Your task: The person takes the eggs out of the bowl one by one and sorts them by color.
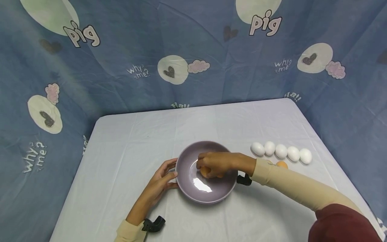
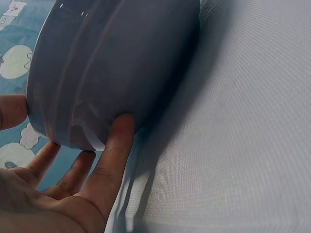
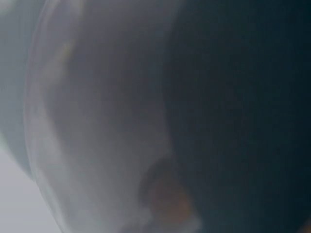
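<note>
A purple bowl (image 1: 188,188) stands on the white table. My left hand (image 1: 160,183) is at its left side, with fingertips (image 2: 124,124) against the outer wall. Inside the bowl, my right hand (image 1: 216,164) reaches down with curled fingers round an orange-brown egg (image 1: 205,171). A second bit of orange (image 1: 220,175) shows just under the hand, mostly covered by it. Dark blur fills much of the right wrist view, beside the bowl's inner wall (image 3: 102,121).
Right of the bowl lies a row of several white eggs (image 1: 281,151). Close to them, another orange-brown egg (image 1: 282,164) is partly hidden behind the right sleeve (image 1: 290,181). A patterned blue cloth (image 1: 211,87) hangs beyond the table's back edge.
</note>
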The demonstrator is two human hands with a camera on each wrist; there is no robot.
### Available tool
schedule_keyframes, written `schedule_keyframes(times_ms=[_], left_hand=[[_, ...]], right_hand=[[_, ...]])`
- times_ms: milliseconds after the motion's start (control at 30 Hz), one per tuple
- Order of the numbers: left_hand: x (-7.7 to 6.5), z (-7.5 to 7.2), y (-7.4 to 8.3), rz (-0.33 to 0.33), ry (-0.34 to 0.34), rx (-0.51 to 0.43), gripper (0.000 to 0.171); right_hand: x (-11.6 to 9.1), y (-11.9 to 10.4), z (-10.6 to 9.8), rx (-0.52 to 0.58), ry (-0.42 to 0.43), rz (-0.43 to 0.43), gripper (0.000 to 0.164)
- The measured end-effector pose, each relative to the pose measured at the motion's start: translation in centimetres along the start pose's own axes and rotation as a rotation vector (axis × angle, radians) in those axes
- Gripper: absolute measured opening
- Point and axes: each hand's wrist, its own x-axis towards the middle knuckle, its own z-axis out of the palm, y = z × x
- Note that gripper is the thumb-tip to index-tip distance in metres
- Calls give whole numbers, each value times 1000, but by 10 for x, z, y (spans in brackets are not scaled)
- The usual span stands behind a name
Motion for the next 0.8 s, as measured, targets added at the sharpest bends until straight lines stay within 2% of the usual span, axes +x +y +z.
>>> schedule_keyframes(times_ms=[200,333,600,800], left_hand=[[0,1,0,-4,9,-10,56],[1,2,1,-5,5,-17,55],[4,1,3,8,-7,0,56],[2,2,2,-6,-1,-13,56]], right_hand=[[-7,-1,-10,41,24,15,33],[-19,0,-22,81,53,16,39],[-63,11,-48,152,164,14,44],[-102,15,-65,167,215,81,46]])
